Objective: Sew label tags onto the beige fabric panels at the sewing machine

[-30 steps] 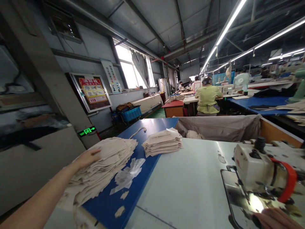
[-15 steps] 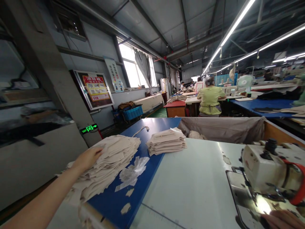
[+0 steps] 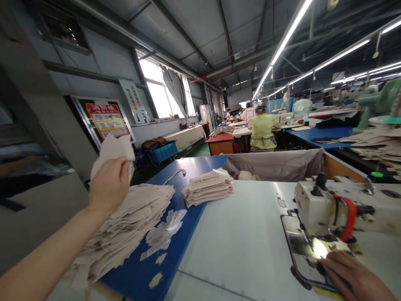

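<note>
My left hand (image 3: 109, 184) is closed on a beige fabric piece (image 3: 108, 146), raised above a large loose pile of beige fabric pieces (image 3: 134, 217) at the left. The raised piece hangs upright and shows above my knuckles. At the lower right, my right hand (image 3: 354, 271) rests by the lit needle area of a white sewing machine (image 3: 316, 209). Its fingers are pressed together near the metal plate (image 3: 300, 242); what they hold, if anything, is hidden. A smaller neat stack of beige pieces (image 3: 208, 186) sits between the pile and the machine.
Clear plastic-like strips (image 3: 166, 230) and small scraps (image 3: 156, 280) lie on the blue board (image 3: 184, 251). Behind the pale tabletop (image 3: 238, 234) is a cloth-lined bin (image 3: 282, 163). A co-worker in a yellow-green top (image 3: 263, 131) sits farther back. A green fan (image 3: 379, 100) stands at right.
My left hand has risen from the pile with a fabric piece in it. The view has turned right, bringing more of my right hand and the sewing machine into sight.
</note>
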Demonstrator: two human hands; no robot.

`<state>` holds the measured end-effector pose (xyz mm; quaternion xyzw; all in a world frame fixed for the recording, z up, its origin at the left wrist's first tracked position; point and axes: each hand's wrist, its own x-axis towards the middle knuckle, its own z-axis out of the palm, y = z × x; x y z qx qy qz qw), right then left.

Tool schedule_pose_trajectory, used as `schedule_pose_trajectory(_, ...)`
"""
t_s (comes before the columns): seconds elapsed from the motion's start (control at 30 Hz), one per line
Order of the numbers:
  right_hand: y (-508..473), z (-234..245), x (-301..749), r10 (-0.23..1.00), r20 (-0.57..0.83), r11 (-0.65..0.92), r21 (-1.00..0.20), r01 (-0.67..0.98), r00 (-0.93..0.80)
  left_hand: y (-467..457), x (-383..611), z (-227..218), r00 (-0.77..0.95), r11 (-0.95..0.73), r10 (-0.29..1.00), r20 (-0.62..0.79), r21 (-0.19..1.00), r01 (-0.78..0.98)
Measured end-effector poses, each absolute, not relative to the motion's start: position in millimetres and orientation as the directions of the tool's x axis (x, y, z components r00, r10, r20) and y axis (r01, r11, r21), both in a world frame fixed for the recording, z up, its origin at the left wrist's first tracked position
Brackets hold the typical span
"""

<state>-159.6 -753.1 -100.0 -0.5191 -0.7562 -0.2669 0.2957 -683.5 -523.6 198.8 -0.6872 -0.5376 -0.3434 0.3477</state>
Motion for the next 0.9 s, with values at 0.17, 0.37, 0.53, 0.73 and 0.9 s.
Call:
schedule_pose_trajectory(0.17, -755, -80, -177, 0.797, 0.584, 0.273, -0.122, 0.954, -0.153, -582, -571, 120, 0.621, -0.698, 0.425, 0.659, -0.199, 0.688)
schedule_pose_trajectory(0.37, -766, -63, -192, 0.899, 0.417, 0.222, -0.169, 0.96, -0.135, -639, -482, -15, 0.792, -0.773, 0.604, 0.084, 0.304, 0.557)
schedule_pose_trajectory(0.53, -788, -53, -223, 0.92, 0.332, 0.296, -0.238, 0.925, -0.209, -651, -459, -34, 0.786, -0.709, 0.618, 0.009, 0.439, 0.552)
schedule_pose_trajectory(0.73, -784, -52, -242, 0.925, 0.339, 0.282, -0.317, 0.906, -0.17, -668, -437, -30, 0.753, -0.721, 0.647, 0.121, 0.42, 0.551)
schedule_pose_trajectory(0.9, -781, -54, -235, 0.92, 0.377, 0.247, -0.335, 0.909, -0.111, -659, -439, -46, 0.785, -0.841, 0.519, 0.339, 0.365, 0.399)
